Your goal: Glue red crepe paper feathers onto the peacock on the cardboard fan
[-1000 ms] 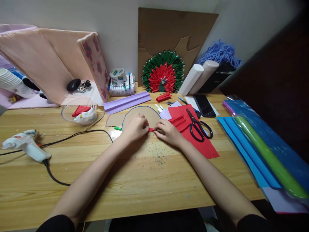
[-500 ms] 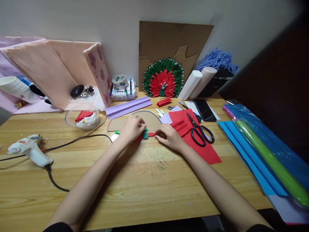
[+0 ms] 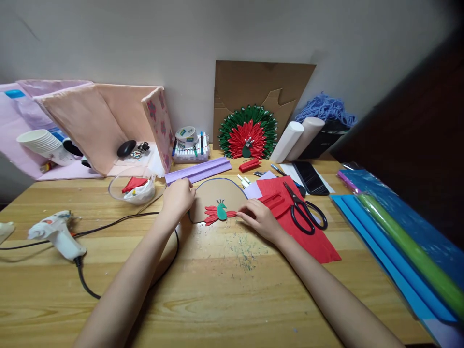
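Note:
A brown cardboard piece (image 3: 206,193) with a blue-edged curve lies flat on the table. On its lower part rests a green peacock body cutout (image 3: 222,211) with a small crest. Red paper petals (image 3: 210,215) fan out to its left, and one red petal (image 3: 230,213) sticks out on its right. My left hand (image 3: 179,199) is closed at the cardboard's left edge, its fingertips partly hidden. Thumb and finger of my right hand (image 3: 258,218) pinch the tip of the right-hand petal.
Black-handled scissors (image 3: 304,212) lie on red crepe paper (image 3: 319,241) at the right. A white glue gun (image 3: 60,234) with its cord sits left. Behind stand a finished peacock picture (image 3: 248,133), a marker box (image 3: 192,153) and a plastic bowl (image 3: 116,191).
My left hand has moved left, off the green peacock cutout to the cardboard's left edge, uncovering cutout and petals. My right hand stays at the right petal. The camera view has tilted upward.

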Action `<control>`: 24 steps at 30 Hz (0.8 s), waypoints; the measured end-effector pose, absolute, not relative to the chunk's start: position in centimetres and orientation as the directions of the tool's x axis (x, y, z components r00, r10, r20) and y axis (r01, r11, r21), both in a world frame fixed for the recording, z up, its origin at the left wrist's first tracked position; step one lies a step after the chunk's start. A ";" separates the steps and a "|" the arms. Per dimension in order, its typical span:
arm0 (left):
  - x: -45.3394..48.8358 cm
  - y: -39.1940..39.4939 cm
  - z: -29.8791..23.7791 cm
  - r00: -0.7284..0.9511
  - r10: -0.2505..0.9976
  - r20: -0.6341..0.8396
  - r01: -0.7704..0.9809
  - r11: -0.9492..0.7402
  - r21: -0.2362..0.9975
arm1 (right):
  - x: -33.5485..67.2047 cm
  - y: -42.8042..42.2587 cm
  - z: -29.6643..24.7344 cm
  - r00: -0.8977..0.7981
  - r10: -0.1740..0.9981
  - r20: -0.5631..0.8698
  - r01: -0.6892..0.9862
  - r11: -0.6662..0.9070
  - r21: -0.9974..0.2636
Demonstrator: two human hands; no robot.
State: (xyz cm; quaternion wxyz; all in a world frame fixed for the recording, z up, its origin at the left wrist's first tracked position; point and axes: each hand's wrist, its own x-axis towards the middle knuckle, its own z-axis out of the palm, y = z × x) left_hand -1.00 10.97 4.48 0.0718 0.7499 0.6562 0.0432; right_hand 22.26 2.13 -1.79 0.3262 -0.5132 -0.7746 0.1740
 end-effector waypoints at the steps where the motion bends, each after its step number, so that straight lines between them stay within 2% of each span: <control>1: -1.0 10.9 4.7 0.133 0.991 -0.032 0.981 -0.127 0.148 | 22.3 2.1 -1.8 -0.236 0.914 0.330 0.689 0.397 -0.606; 7: -1.4 10.6 5.8 0.089 0.985 -0.151 0.996 -0.086 0.027 | 22.2 1.7 -1.6 -0.179 0.934 0.310 0.744 0.335 -0.578; 13: -1.7 10.7 5.2 0.126 0.949 -0.289 0.992 -0.125 0.022 | 22.0 1.8 -1.7 -0.185 0.949 0.255 0.736 0.306 -0.604; 21: -1.3 10.5 5.0 0.122 0.955 -0.270 0.992 -0.128 -0.005 | 21.9 2.1 -2.3 -0.143 0.963 0.227 0.693 0.261 -0.672; 24: -1.1 10.3 4.9 0.136 0.978 -0.157 0.989 -0.144 -0.042 | 21.9 2.0 -2.3 -0.141 0.964 0.224 0.694 0.258 -0.673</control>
